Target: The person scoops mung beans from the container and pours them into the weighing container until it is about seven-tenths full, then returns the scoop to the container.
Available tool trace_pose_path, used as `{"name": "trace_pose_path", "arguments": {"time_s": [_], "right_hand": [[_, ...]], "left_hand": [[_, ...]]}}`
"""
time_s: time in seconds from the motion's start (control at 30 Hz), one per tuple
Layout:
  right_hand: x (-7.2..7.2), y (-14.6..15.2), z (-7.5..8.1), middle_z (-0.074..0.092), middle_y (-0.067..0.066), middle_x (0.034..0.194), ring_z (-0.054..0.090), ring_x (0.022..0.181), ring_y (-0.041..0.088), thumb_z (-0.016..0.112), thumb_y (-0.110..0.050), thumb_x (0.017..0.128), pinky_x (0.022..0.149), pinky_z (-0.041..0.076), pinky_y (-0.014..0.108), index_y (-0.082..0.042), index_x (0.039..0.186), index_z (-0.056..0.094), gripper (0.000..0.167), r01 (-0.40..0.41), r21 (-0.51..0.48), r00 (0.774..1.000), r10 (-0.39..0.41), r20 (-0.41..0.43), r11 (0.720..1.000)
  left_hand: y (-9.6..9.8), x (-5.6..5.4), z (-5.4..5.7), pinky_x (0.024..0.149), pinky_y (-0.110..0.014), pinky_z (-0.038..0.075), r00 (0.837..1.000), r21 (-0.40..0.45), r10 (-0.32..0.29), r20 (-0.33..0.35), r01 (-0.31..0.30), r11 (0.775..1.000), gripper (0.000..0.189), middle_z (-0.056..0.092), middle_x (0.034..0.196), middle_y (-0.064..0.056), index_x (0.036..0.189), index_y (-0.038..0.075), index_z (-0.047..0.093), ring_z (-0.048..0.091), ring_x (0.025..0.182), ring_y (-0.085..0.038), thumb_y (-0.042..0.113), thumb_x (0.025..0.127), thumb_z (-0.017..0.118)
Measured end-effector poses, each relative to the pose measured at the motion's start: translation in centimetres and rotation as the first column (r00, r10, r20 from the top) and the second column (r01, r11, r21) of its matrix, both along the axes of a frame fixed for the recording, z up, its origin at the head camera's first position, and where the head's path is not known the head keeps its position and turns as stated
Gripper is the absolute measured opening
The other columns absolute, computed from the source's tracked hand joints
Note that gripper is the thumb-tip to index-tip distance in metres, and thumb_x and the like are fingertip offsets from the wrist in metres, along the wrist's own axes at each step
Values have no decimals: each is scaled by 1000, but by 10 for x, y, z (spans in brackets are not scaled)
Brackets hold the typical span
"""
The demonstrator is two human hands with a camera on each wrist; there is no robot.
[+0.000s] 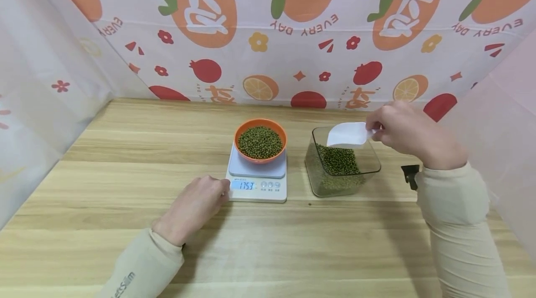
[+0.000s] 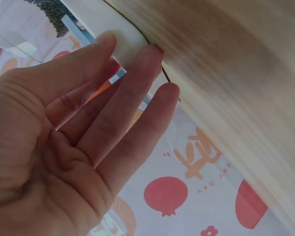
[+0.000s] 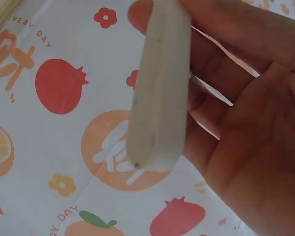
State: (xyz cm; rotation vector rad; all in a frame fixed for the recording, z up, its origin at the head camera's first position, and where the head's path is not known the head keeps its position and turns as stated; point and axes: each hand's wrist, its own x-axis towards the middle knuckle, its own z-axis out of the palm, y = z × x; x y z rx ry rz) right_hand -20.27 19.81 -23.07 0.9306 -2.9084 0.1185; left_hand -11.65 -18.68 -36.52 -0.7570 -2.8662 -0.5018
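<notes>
A white scoop (image 1: pixel 347 135) hangs over the clear square container (image 1: pixel 368 167), which holds green mung beans (image 1: pixel 339 160). My right hand (image 1: pixel 402 125) pinches the scoop by its handle (image 3: pixel 160 93), between thumb and fingers. No beans show on the visible part of the scoop. To the left, an orange bowl (image 1: pixel 260 161) full of mung beans stands on a white kitchen scale (image 1: pixel 257 195) whose display reads about 175.3. My left hand (image 1: pixel 197 205) touches the scale's front left corner, its fingers (image 2: pixel 142 132) loosely extended against the edge.
A wooden table (image 1: pixel 125 163) bears everything. One loose bean (image 1: pixel 310 204) lies in front of the container. Behind hangs a fruit-printed curtain (image 1: pixel 234 60), with pale sheets at both sides. A small black object (image 1: pixel 410 176) is beside my right wrist.
</notes>
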Motion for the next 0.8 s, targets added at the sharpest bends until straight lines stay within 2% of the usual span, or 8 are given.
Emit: {"name": "trace_pose_path", "arguments": {"time_s": [0.1, 0.2, 0.4, 0.53, 0.8], "right_hand": [[0, -7, -4, 65, 6, 79, 56, 74, 26, 72, 8, 80, 65, 48, 42, -5, 82, 73, 14, 8, 45, 1000, -9, 18, 999], [0, -16, -11, 57, 3, 70, 50, 68, 24, 66, 11, 80, 61, 43, 37, -6, 75, 67, 18, -4, 73, 999, 1, 37, 997], [0, -27, -24, 38, -2, 61, 39, 61, 19, 54, 17, 75, 57, 31, 33, -12, 62, 51, 31, -47, 66, 998, 44, 35, 997], [1, -25, -26, 39, -1, 61, 39, 61, 20, 54, 18, 74, 56, 31, 33, -11, 63, 52, 31, -34, 59, 999, 33, 20, 998], [3, -25, -28, 45, 0, 62, 43, 61, 19, 57, 18, 74, 57, 36, 33, -11, 65, 55, 30, -16, 92, 999, 12, 46, 996]], "left_hand": [[0, 0, 0, 46, -22, 28, 1000, 0, 2, 2, -2, 1000, 45, 36, 55, 7, 62, 16, 43, 34, 53, -7, -18, 79, 68], [1, 1, 0, 46, -21, 29, 1000, -2, 8, 2, -8, 1000, 44, 36, 55, 7, 61, 15, 44, 34, 53, -6, -18, 79, 68], [2, 1, 1, 45, -22, 33, 1000, -6, 17, 11, -17, 1000, 38, 41, 56, 6, 63, 12, 50, 36, 52, -7, -18, 79, 68], [2, 1, 1, 45, -22, 34, 1000, -7, 18, 13, -18, 1000, 35, 43, 56, 6, 64, 11, 53, 37, 52, -7, -19, 78, 67], [3, 1, 0, 45, -21, 29, 1000, -18, 5, -6, -5, 1000, 42, 38, 56, 7, 62, 14, 46, 34, 53, -6, -18, 78, 68]]}}
